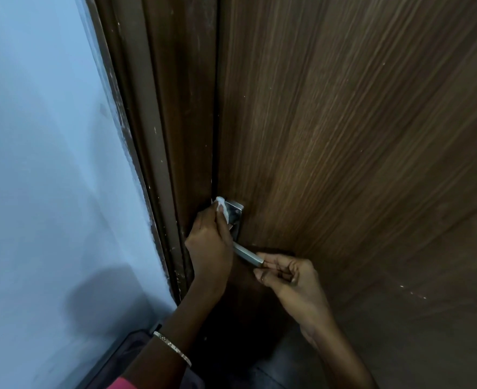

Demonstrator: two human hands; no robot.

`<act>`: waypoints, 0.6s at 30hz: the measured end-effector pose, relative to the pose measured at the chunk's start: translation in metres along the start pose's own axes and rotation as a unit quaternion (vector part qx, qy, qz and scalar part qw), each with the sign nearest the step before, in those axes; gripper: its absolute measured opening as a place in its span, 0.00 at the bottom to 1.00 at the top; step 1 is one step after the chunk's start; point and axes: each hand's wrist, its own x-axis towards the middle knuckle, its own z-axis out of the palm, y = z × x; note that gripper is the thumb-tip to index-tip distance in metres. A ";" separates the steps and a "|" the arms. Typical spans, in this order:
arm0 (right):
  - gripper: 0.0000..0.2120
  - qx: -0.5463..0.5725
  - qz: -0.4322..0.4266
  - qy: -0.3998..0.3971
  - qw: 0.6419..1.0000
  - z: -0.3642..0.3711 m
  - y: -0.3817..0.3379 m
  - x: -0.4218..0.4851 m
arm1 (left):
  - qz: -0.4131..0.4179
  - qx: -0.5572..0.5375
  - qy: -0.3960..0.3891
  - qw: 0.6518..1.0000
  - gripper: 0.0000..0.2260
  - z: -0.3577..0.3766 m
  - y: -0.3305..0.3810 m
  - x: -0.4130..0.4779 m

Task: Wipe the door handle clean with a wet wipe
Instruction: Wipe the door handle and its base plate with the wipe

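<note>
The left hand (209,242) hides the handle's (247,255) inner end and part of its plate (236,213). Its fingers curl round a white wipe (221,207) pressed on the plate's top, near the door (343,136) edge. The right hand (290,279) seems to pinch the handle's free tip, narrowly, covering it. A bangle (172,348) circles the left wrist.

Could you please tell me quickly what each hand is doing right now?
Left hand: grips the wet wipe, pressed to the door handle.
Right hand: pinches the door handle's tip.
</note>
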 end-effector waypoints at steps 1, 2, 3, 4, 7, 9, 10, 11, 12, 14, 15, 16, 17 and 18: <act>0.15 0.000 -0.001 -0.001 1.000 0.000 0.000 0.000 | -0.016 0.004 -0.005 1.000 0.08 0.000 -0.004 -0.003; 0.15 0.000 -0.001 -0.001 1.000 0.000 0.000 0.000 | -0.029 0.009 -0.010 0.999 0.08 0.001 -0.007 -0.006; 0.15 0.000 -0.001 -0.001 1.000 0.001 0.000 0.000 | -0.037 0.012 -0.013 0.999 0.08 0.001 -0.009 -0.008; 0.15 0.002 -0.001 0.001 1.000 0.001 0.000 0.000 | -0.040 0.013 -0.014 0.999 0.08 0.001 -0.009 -0.008; 0.15 0.014 0.004 0.006 1.000 0.002 0.000 0.001 | -0.016 0.013 -0.009 1.000 0.08 -0.001 -0.006 0.000; 0.15 0.018 0.002 0.007 1.000 0.002 0.001 0.002 | 0.005 0.003 0.002 1.000 0.09 -0.002 -0.004 0.006; 0.14 0.023 0.003 0.007 1.000 0.002 0.002 0.002 | 0.014 0.001 0.006 1.000 0.09 -0.002 -0.004 0.008; 0.14 0.032 0.004 0.007 0.999 0.002 0.003 0.003 | 0.020 0.003 0.006 1.000 0.09 -0.002 -0.006 0.007; 0.14 0.041 0.006 0.007 0.999 0.002 0.004 0.003 | 0.021 0.009 0.002 1.000 0.08 -0.001 -0.009 0.005; 0.14 0.056 0.009 0.007 0.998 0.003 0.006 0.003 | -0.001 0.014 -0.019 1.000 0.11 0.003 -0.020 -0.006; 0.14 0.062 0.008 0.008 0.998 0.003 0.007 0.003 | -0.026 0.004 -0.035 0.999 0.15 0.005 -0.026 -0.012; 0.14 0.067 0.008 0.010 0.998 0.004 0.007 0.003 | -0.056 -0.014 -0.050 0.997 0.19 0.007 -0.033 -0.015; 0.13 0.072 0.008 0.010 0.997 0.004 0.008 0.003 | -0.084 -0.035 -0.060 0.994 0.22 0.009 -0.038 -0.018; 0.13 0.077 0.010 0.010 0.997 0.005 0.009 0.004 | -0.106 -0.054 -0.065 0.991 0.24 0.011 -0.041 -0.020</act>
